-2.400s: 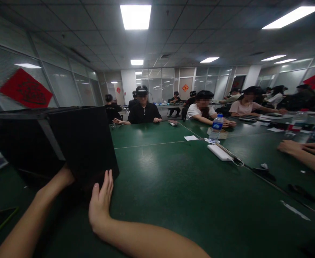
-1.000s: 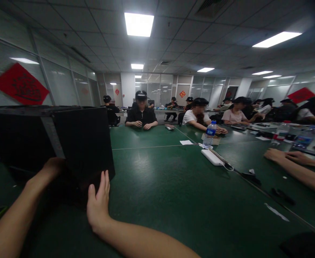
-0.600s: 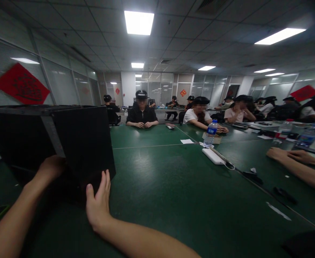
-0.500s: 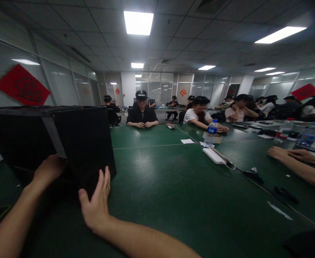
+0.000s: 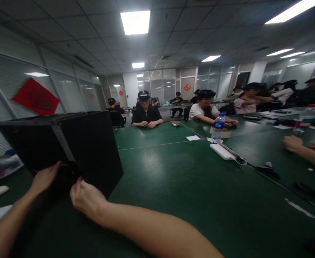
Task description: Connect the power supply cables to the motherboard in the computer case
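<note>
A large black box (image 5: 92, 147) stands on the green table at the left, with a grey strip (image 5: 63, 139) running down its near corner. My left hand (image 5: 46, 179) is at the lower part of that corner, its fingers drawn together and partly lost in shadow. Just right of it, my right hand (image 5: 89, 197) pinches with bent fingers close to the box's lower edge. Whatever sits between the fingers of either hand is too dark to make out.
Right of the box spreads the green table (image 5: 157, 193). On it are a white power bank (image 5: 222, 152) with a cable, a water bottle (image 5: 218, 128) and a paper (image 5: 193, 138). A plastic bag (image 5: 4, 168) lies left. Several people sit around, one person's hand (image 5: 293, 143) at right.
My right hand has left the box's side face, where it lay with fingers spread, and closed into a pinch near my left hand. The view has shifted somewhat left.
</note>
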Tool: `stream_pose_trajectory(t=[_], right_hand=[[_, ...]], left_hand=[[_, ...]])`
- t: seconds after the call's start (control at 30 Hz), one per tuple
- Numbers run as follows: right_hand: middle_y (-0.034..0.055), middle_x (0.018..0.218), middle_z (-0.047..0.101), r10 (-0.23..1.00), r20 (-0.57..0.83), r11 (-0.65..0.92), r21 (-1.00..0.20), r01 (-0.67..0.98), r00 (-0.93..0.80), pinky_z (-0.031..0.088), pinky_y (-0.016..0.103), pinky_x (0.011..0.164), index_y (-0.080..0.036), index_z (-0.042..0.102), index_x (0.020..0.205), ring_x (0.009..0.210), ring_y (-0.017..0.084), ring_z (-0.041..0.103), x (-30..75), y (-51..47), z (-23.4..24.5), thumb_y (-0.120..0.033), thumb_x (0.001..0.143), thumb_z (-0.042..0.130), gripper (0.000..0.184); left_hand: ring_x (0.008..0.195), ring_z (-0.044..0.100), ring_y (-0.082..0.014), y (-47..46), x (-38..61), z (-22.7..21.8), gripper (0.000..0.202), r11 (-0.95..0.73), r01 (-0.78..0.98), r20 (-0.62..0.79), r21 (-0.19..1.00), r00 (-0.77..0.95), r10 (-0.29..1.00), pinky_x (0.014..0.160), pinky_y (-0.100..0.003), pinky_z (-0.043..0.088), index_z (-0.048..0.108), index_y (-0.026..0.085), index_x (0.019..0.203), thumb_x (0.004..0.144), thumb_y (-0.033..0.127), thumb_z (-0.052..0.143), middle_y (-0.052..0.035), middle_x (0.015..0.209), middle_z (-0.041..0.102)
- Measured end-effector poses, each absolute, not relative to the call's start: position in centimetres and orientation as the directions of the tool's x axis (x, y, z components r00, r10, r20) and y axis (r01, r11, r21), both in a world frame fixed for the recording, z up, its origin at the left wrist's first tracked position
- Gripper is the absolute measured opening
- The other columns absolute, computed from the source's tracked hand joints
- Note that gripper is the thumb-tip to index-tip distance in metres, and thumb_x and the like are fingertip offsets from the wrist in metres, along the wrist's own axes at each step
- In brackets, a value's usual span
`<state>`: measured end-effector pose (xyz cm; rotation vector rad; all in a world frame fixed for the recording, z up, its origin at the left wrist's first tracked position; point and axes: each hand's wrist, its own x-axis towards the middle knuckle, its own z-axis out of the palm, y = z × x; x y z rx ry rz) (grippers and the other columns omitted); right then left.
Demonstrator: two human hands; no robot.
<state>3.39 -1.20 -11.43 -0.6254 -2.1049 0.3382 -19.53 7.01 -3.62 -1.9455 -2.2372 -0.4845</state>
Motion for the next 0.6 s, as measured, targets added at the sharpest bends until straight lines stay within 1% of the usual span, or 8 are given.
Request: stream_pose_trajectory(t=[0.13,0.2,0.27,0.33,0.43,0.5,0.57,0.6], right_hand=[[-0.0002,0.147,0.057,0.658,0.599,0.739,-0.629,0.242,-0.456,0.042,0.048,0.113,-0.025,0.067,0.122,0.139,0.021,0.049,3.5,-1.4,-10.8,-0.009,0.081,0.039,0.052],[0.0050,0.144,0.060,0.648,0.625,0.752,-0.614,0.238,-0.435,0.043,0.049,0.111,-0.020,0.070,0.114,0.138,0.022,0.051,3.7,-1.5,-10.7,-0.006,0.080,0.037,0.050],[0.0116,0.139,0.063,0.596,0.686,0.802,-0.533,0.270,-0.417,0.048,0.049,0.106,-0.014,0.071,0.111,0.135,0.024,0.054,4.0,-1.6,-11.0,-0.004,0.080,0.035,0.049],[0.0136,0.134,0.067,0.515,0.749,0.852,-0.395,0.344,-0.416,0.053,0.048,0.098,-0.012,0.071,0.115,0.127,0.024,0.061,4.8,-1.8,-11.4,-0.002,0.082,0.031,0.053],[0.0152,0.127,0.070,0.383,0.801,0.852,-0.114,0.511,-0.461,0.059,0.041,0.084,-0.008,0.067,0.123,0.108,0.023,0.069,6.9,-2.1,-11.5,0.000,0.086,0.030,0.053],[0.0178,0.122,0.072,0.307,0.753,0.796,0.133,0.591,-0.583,0.058,0.035,0.076,-0.002,0.067,0.124,0.093,0.021,0.070,8.7,-2.6,-10.8,0.001,0.089,0.036,0.046],[0.0193,0.122,0.071,0.240,0.609,0.713,0.418,0.563,-0.756,0.055,0.030,0.070,0.000,0.067,0.124,0.083,0.018,0.067,10.6,-3.1,-9.7,0.001,0.092,0.042,0.041],[0.0196,0.123,0.070,0.230,0.549,0.664,0.515,0.542,-0.804,0.054,0.029,0.070,0.000,0.067,0.125,0.081,0.017,0.066,11.5,-3.3,-9.2,0.000,0.093,0.043,0.040]], left_hand=[[0.116,0.067,-0.0267,5.4,-19.3,-3.6,0.055,-0.021,0.984,0.284,0.176,-0.030,0.958,0.101,-0.028,0.047,0.074,0.015,0.108,0.094,0.042,0.028,-0.0125,0.122,0.074],[0.116,0.067,-0.0258,4.9,-19.5,-3.2,0.052,-0.064,0.987,0.289,0.147,0.019,0.957,0.100,-0.026,0.047,0.072,0.014,0.111,0.090,0.042,0.034,-0.0134,0.124,0.073],[0.116,0.067,-0.0263,4.4,-20.0,-2.8,0.052,-0.054,0.992,0.282,0.112,0.020,0.959,0.100,-0.026,0.047,0.072,0.013,0.111,0.086,0.042,0.037,-0.0143,0.125,0.072],[0.118,0.066,-0.0282,3.9,-20.8,-2.7,0.050,-0.051,0.995,0.263,0.091,0.026,0.964,0.103,-0.029,0.046,0.072,0.015,0.110,0.081,0.044,0.042,-0.0150,0.127,0.071],[0.118,0.064,-0.0320,3.5,-22.8,-3.6,0.050,-0.081,0.995,0.290,0.064,0.059,0.955,0.107,-0.038,0.044,0.071,0.019,0.107,0.074,0.051,0.052,-0.0148,0.128,0.071],[0.115,0.065,-0.0340,3.4,-23.9,-4.5,0.053,-0.094,0.994,0.352,0.053,0.070,0.934,0.104,-0.043,0.046,0.069,0.023,0.104,0.069,0.061,0.056,-0.0112,0.122,0.073],[0.111,0.066,-0.0349,3.5,-24.3,-5.3,0.057,-0.112,0.992,0.409,0.049,0.082,0.909,0.101,-0.047,0.048,0.068,0.026,0.100,0.065,0.069,0.056,-0.0076,0.116,0.075],[0.110,0.066,-0.0352,3.5,-24.2,-5.6,0.059,-0.129,0.991,0.430,0.046,0.097,0.898,0.101,-0.048,0.049,0.068,0.026,0.098,0.063,0.071,0.057,-0.0074,0.115,0.075]])
